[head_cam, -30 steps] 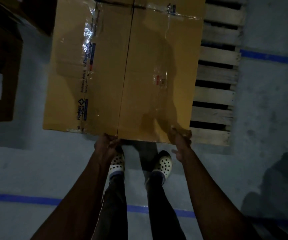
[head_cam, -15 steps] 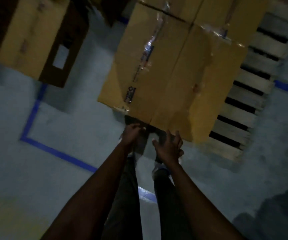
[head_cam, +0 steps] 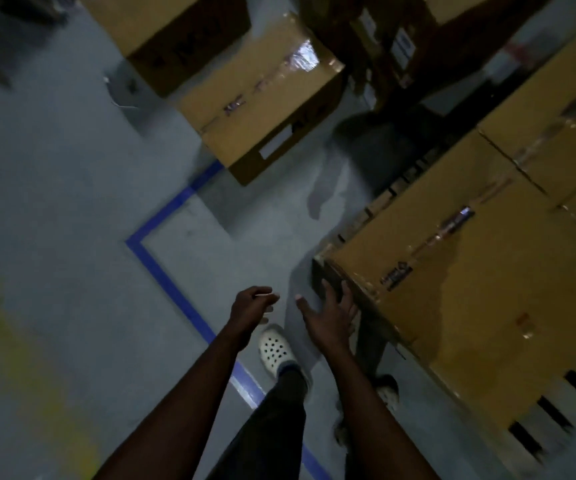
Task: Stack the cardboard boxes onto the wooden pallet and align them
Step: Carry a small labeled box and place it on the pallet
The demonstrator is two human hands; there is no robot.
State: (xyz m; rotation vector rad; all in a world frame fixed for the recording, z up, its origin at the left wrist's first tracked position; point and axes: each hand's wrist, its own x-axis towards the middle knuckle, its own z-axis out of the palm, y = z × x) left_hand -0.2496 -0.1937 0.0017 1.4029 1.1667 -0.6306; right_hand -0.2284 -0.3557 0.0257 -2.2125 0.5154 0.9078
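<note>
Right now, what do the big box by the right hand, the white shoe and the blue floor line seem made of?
Big box: matte brown cardboard, glossy clear tape glinting along its seam. White shoe: probably moulded foam or rubber, judging by its round holes. Blue floor line: tape or paint; blur hides which.

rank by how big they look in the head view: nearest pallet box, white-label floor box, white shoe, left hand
1. nearest pallet box
2. white-label floor box, though it is farther from the camera
3. white shoe and left hand look about alike; not ranked
</note>
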